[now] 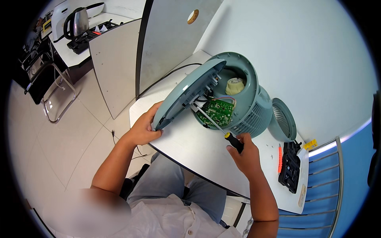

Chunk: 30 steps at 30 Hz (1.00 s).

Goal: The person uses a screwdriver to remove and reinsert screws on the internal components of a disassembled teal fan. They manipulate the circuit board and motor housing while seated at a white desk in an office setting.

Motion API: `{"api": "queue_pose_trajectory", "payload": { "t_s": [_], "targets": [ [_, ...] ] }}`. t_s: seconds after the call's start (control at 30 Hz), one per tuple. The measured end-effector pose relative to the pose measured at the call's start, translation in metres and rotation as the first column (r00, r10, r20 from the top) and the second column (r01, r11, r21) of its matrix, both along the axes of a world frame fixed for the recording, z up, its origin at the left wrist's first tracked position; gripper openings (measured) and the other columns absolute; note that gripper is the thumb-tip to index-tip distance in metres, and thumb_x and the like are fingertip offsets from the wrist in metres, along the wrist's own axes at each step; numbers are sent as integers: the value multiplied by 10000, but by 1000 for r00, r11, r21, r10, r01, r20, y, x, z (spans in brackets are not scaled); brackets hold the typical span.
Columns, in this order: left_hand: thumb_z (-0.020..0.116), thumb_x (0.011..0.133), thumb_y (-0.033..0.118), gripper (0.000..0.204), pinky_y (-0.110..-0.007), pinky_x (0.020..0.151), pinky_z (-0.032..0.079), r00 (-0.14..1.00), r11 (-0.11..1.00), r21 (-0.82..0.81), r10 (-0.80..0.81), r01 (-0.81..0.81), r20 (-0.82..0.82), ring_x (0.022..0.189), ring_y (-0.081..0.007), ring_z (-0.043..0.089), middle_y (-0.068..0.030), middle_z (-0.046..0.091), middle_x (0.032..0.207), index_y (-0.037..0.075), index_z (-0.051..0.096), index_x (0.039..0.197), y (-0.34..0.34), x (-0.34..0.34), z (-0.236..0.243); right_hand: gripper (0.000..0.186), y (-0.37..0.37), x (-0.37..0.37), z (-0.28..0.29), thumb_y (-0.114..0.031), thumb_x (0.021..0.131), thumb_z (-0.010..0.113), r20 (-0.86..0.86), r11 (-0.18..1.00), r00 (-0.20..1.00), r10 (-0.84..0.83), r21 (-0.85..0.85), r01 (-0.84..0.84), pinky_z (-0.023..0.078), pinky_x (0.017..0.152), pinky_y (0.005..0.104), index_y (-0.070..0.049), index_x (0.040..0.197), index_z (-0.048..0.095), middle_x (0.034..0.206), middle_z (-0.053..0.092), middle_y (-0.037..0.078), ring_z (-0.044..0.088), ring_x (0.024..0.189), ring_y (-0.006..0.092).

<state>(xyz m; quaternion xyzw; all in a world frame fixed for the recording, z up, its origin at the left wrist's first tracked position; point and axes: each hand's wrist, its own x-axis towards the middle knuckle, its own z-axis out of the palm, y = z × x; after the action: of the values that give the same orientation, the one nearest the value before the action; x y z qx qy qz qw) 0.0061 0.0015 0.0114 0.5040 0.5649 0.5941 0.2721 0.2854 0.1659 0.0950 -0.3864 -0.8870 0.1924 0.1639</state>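
My left hand grips the lower edge of a round teal cover, holding it tilted up beside a teal appliance housing with a slatted side. In my right hand is a screwdriver with a black and yellow handle. Its long shaft points up and left, the tip at the gap between cover and housing, near a small white part. What the tip touches is too small to tell. A green circuit board with wires sits at the housing's open end, below a cream-coloured round part.
A teal ring-shaped piece stands right of the housing on the white table. Further right lie a black tool case, an orange-red strip and small loose bits. A black cable runs behind; a grey partition borders the table.
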Motion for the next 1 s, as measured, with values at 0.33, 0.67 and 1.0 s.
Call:
{"api": "queue_pose_trajectory", "payload": {
  "t_s": [0.33, 0.67, 1.0],
  "targets": [
    [563, 651, -3, 833, -331, 1060, 305, 1000, 999, -51, -1, 2, 15, 1238, -216, 460, -117, 484, 1309, 98, 309, 1439, -1, 1, 5, 298, 10, 11, 2, -144, 769, 726, 18, 965, 988, 153, 211, -154, 477, 673, 380, -19, 954, 528, 916, 581, 151, 589, 772, 308],
    [560, 655, -10, 836, -332, 1059, 306, 1000, 1000, 12, -15, 15, -12, 1241, -217, 454, -113, 486, 1302, 99, 304, 1443, -1, 1, 2, 395, 9, 12, -7, -136, 750, 738, -13, 976, 989, 148, 165, -144, 475, 722, 394, -27, 1060, 518, 966, 580, 177, 592, 835, 320],
    [559, 650, -13, 832, -331, 1062, 304, 1000, 1000, -19, -9, 10, 10, 1251, -218, 450, -118, 485, 1307, 96, 312, 1437, -1, 1, 2, 367, 5, 9, 0, -89, 719, 752, 62, 938, 993, 103, 325, -117, 466, 670, 380, -32, 1011, 538, 939, 549, 130, 579, 794, 291]
  ]
}}
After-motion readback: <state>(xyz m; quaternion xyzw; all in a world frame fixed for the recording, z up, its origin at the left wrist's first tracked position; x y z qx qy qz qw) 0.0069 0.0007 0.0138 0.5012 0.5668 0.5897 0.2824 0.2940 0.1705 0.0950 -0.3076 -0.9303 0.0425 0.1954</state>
